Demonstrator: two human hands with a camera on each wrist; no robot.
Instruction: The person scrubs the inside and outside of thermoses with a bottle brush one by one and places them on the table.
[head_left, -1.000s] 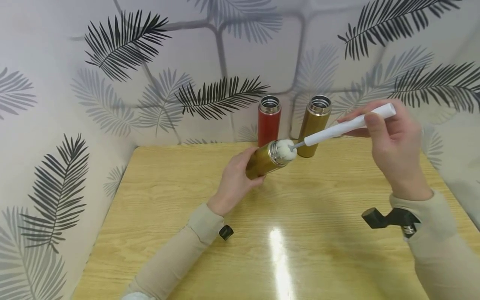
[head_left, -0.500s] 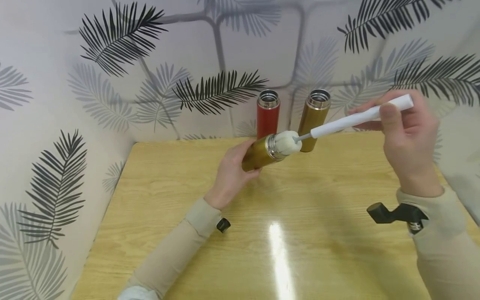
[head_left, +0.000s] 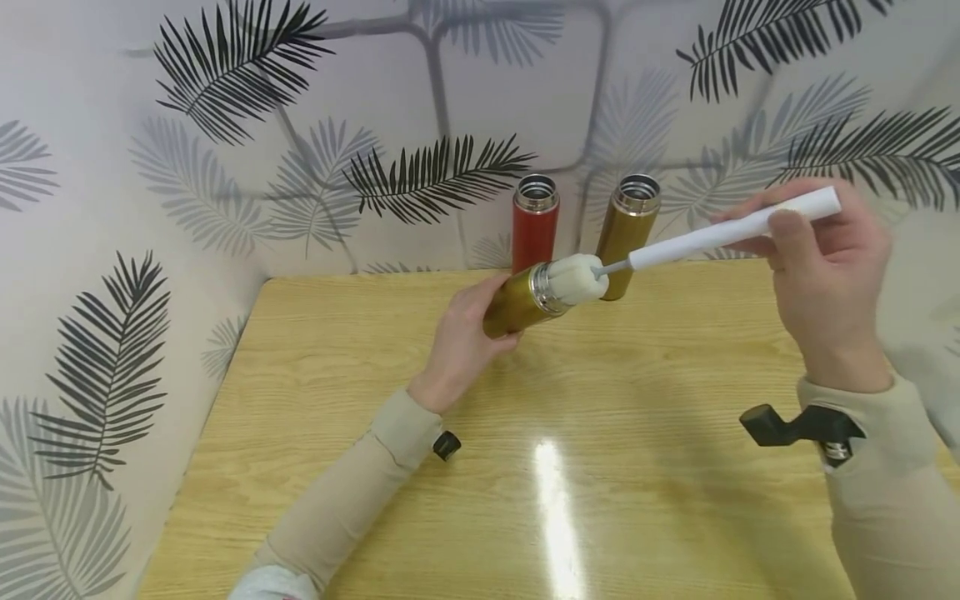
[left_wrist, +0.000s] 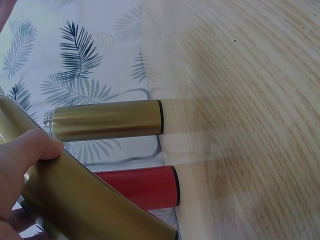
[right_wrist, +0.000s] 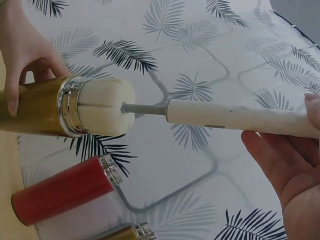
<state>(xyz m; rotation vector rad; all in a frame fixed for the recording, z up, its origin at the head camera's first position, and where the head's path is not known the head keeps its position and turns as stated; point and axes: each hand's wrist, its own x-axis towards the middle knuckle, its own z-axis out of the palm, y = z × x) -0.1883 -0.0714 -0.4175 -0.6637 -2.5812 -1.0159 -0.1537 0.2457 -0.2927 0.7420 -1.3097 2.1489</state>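
Left hand (head_left: 461,346) clamped round gold vacuum flask (head_left: 516,305), tilted, centre of head frame. Right hand (head_left: 836,279), right side, pinches white-handled bottle brush (head_left: 701,242); its sponge head (right_wrist: 107,105) sits partly inside flask's mouth. Red flask (head_left: 534,233) and second gold flask (head_left: 626,237) upright, lidless, upper centre, on wooden table (head_left: 360,358).

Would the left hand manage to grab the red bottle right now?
Probably not: the left hand grips a tilted gold bottle with a white-handled brush partly inside. The red bottle looks close behind, but that hand would likely need freeing first.
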